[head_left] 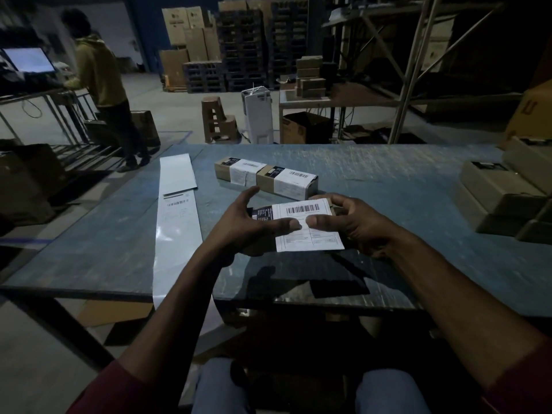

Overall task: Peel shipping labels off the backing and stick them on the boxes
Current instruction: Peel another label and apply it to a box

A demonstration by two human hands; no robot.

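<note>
- The box (pixel 298 225) sits in both hands above the table (pixel 388 204), just nearer than two labelled boxes (pixel 265 176).
- Left hand (pixel 254 228) and right hand (pixel 352 225) clasp its ends, thumbs pressing the label (pixel 307 227).
- The label looks thin and floppy, its lower edge overhanging; best smoothed from the centre outward.
- The backing strip (pixel 177 213) lies left of the box.

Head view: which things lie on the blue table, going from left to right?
Label backing strip → two labelled boxes → box held in both hands → stack of unlabelled boxes.

Stool (pixel 215 118) and monitor (pixel 29 59) beyond the table (pixel 388 186).
</note>
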